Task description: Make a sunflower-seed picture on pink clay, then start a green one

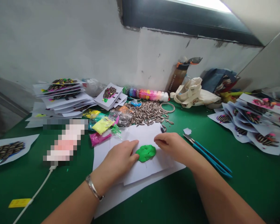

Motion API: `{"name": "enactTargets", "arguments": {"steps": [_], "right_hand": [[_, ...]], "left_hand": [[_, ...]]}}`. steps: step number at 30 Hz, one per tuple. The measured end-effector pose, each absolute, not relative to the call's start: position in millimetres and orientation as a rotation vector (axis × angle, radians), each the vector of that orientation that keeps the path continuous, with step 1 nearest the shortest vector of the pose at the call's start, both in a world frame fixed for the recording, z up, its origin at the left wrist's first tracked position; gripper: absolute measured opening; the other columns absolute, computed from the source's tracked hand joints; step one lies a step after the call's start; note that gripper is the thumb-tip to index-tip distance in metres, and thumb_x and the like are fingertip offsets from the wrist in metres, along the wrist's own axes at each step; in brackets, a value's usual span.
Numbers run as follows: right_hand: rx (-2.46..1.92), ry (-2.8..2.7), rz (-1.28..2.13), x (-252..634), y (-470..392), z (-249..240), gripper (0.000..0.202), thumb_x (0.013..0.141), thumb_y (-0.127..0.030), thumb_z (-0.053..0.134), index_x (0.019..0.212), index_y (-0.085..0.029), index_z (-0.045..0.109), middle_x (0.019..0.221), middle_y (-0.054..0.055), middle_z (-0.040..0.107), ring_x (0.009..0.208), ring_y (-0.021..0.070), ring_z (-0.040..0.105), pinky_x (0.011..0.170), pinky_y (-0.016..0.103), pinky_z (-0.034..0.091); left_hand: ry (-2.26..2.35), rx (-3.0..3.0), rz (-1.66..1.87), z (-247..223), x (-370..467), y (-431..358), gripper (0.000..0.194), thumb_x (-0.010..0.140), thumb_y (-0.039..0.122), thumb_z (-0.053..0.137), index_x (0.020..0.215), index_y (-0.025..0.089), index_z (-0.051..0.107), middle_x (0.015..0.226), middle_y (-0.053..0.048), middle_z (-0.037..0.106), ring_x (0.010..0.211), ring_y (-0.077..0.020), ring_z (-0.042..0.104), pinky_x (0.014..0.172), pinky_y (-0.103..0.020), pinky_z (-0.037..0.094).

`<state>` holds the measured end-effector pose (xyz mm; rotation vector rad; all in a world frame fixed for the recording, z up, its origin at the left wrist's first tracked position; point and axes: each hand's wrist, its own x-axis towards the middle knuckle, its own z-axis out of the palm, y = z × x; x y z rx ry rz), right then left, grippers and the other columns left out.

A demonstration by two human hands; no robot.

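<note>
A flattened lump of bright green clay (146, 153) lies on a sheet of white paper (140, 174), with another white sheet beneath it. My left hand (119, 157), a silver bracelet on its wrist, rests on the paper with fingers stretched out. Its thumb and forefinger flank the clay's left edge, the thumb tip touching it. To the right of the clay, my right hand (171, 144) is closed in a pinch just above the paper. What it pinches, if anything, is hidden. A small dark object (163, 128) shows just behind its fingers; I cannot tell whether it is held.
Striped sunflower seeds (146, 112) lie heaped behind the paper, beside bagged clay (102, 125). Blue-handled tweezers (212, 158) lie at the right. Stacks of seed-decorated cards (65, 99) stand on both sides. A bottle (178, 77) and cloth bag (189, 93) stand by the wall.
</note>
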<state>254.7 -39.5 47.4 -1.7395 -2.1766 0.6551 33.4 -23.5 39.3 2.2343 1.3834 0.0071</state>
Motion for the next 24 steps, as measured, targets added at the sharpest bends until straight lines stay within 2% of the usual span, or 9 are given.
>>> {"name": "enactTargets", "arguments": {"steps": [5, 12, 18, 24], "right_hand": [[-1.555, -2.375, 0.705, 254.1, -55.3, 62.8, 0.030, 0.089, -0.013, 0.045, 0.089, -0.021, 0.073, 0.081, 0.004, 0.068, 0.072, 0.0153, 0.059, 0.065, 0.024, 0.039], [-1.545, -2.503, 0.664, 248.1, -65.2, 68.7, 0.035, 0.089, -0.007, 0.043, 0.101, -0.024, 0.072, 0.085, 0.003, 0.065, 0.075, 0.0145, 0.059, 0.067, 0.024, 0.041], [-1.470, -2.613, 0.366, 232.1, -65.8, 58.6, 0.026, 0.090, -0.011, 0.049, 0.107, -0.022, 0.065, 0.101, 0.007, 0.063, 0.097, 0.0216, 0.055, 0.084, 0.034, 0.043], [-1.479, -2.679, 0.142, 219.6, -71.2, 44.9, 0.029, 0.090, -0.020, 0.055, 0.118, -0.018, 0.059, 0.108, 0.010, 0.063, 0.104, 0.0269, 0.053, 0.091, 0.042, 0.041]], "left_hand": [[1.360, 2.245, 0.020, 36.6, 32.4, -22.8, 0.041, 0.086, 0.032, 0.054, 0.126, 0.025, 0.057, 0.106, -0.007, 0.068, 0.096, -0.0258, 0.062, 0.075, -0.031, 0.047], [1.294, 2.209, 0.116, 29.4, 24.5, -17.9, 0.041, 0.093, 0.023, 0.039, 0.130, 0.024, 0.058, 0.127, -0.005, 0.065, 0.113, -0.0237, 0.060, 0.096, -0.034, 0.045], [1.289, 2.145, 0.161, 30.6, 22.5, -13.9, 0.041, 0.091, 0.020, 0.040, 0.126, 0.021, 0.062, 0.131, -0.003, 0.064, 0.119, -0.0221, 0.058, 0.103, -0.032, 0.043], [1.288, 2.145, 0.160, 33.3, 23.6, -14.7, 0.043, 0.089, 0.015, 0.040, 0.125, 0.018, 0.063, 0.127, -0.005, 0.066, 0.117, -0.0224, 0.060, 0.102, -0.032, 0.044]]}}
